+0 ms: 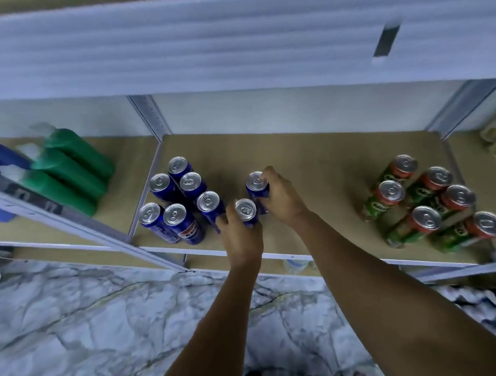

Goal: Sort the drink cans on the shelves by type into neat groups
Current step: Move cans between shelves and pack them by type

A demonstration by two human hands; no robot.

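Left hand (240, 234): we grip a blue can (245, 212) near the shelf (311, 167) front, ready to join it to its kind.
Right hand (281, 197): we grip another blue can (257, 187) behind.
Blue group (181, 200): clustered left.
Green cans (431, 204): kept apart, right.

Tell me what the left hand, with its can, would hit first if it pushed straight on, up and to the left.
Probably the nearest blue can of the group; the left hand already sits close beside it, though depth is unclear.

left hand (240, 234) grips blue can (245, 211) | right hand (282, 199) grips second blue can (256, 184) | green-red cans (426, 221) — well apart, right
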